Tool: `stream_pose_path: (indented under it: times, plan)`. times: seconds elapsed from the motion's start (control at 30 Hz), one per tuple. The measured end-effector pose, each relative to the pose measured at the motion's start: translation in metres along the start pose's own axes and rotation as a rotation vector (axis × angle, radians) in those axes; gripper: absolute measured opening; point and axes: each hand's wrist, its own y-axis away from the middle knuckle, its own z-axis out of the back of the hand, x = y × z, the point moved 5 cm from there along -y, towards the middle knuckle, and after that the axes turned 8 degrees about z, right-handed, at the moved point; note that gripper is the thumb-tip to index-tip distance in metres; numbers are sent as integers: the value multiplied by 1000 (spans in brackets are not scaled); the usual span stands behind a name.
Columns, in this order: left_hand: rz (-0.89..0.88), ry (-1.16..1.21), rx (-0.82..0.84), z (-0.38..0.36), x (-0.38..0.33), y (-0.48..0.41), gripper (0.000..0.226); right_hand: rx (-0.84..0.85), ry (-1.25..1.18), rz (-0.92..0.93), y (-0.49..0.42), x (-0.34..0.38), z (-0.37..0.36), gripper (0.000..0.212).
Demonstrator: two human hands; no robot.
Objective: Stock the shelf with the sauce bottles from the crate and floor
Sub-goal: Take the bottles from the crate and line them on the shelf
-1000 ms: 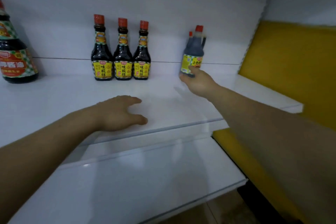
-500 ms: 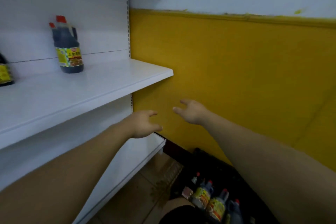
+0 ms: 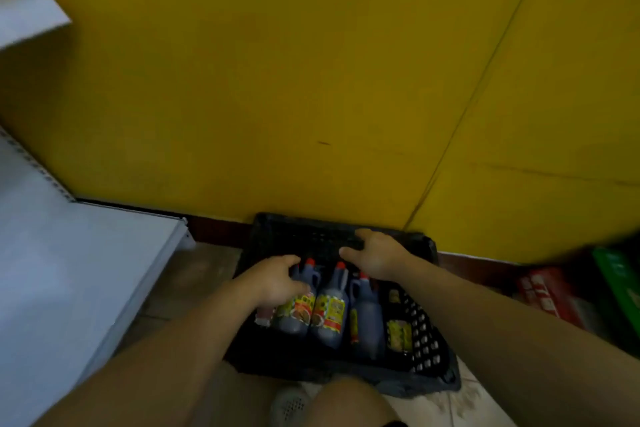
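1. A black plastic crate (image 3: 420,319) sits on the tiled floor (image 3: 194,274), with its far side against the yellow wall (image 3: 311,80).
2. Inside the crate, dark sauce bottles with red caps and yellow labels lie side by side, caps pointing toward the wall: the leftmost sauce bottle (image 3: 294,314), a second bottle (image 3: 329,312) touching it, and a third bottle (image 3: 367,315) just beside that.
3. A fourth bottle (image 3: 398,334) lies at the crate's right side. Only its label is clear.
4. The left hand (image 3: 273,284) is on the upper part of the leftmost sauce bottle. Its grip is closed there, thumb and fingers curled round the bottle below the cap. The picture is blurred, so how firmly it holds cannot be told.
5. The right hand (image 3: 377,256) hangs over the far half of the crate, above the third bottle's cap. Its fingers are spread, so its grip is open, and it holds nothing.
6. A white bottom shelf (image 3: 69,270) stands left of the crate, and the corner of a higher shelf (image 3: 27,17) shows at upper left.
7. Red boxes (image 3: 547,291) and a green pack (image 3: 620,281) sit near the wall on the right.
8. The person's knee (image 3: 349,402) is just in front of the crate.
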Motion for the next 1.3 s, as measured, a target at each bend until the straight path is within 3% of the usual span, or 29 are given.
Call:
stream_pose_path:
  times: [0.17,0.3,0.33,0.43,0.57,0.7,0.83,1.03,1.13,1.3]
  plan:
    - [19,-8,99,-70,6,-80,72,43,-124,-126,-41,-77,-47,70]
    - [-2,-1,160,-106,21,-125,37,63,-181,-171,-85,-103,-84,26]
    - [0,6,176,-115,27,-136,36,70,-215,-174,-99,-107,-96,27]
    - [-23,-32,147,-124,35,-154,38,40,-338,-183,-126,-111,-116,68]
    - [-23,-161,97,-132,48,-172,51,-12,-450,-198,-166,-114,-143,65]
    - [-22,-112,131,-138,62,-174,49,-163,-511,-314,-183,-121,-152,59]
    - [2,-6,116,-134,69,-163,43,-120,-654,-381,-178,-117,-159,61]
    - [9,195,127,-114,65,-134,27,-127,-484,-136,-130,-78,-146,38]
    - [-25,291,115,-99,50,-109,60,-163,-433,46,-93,-46,-126,32]
    - [-89,380,131,-70,26,-57,90,-289,-441,289,-28,9,-40,31]
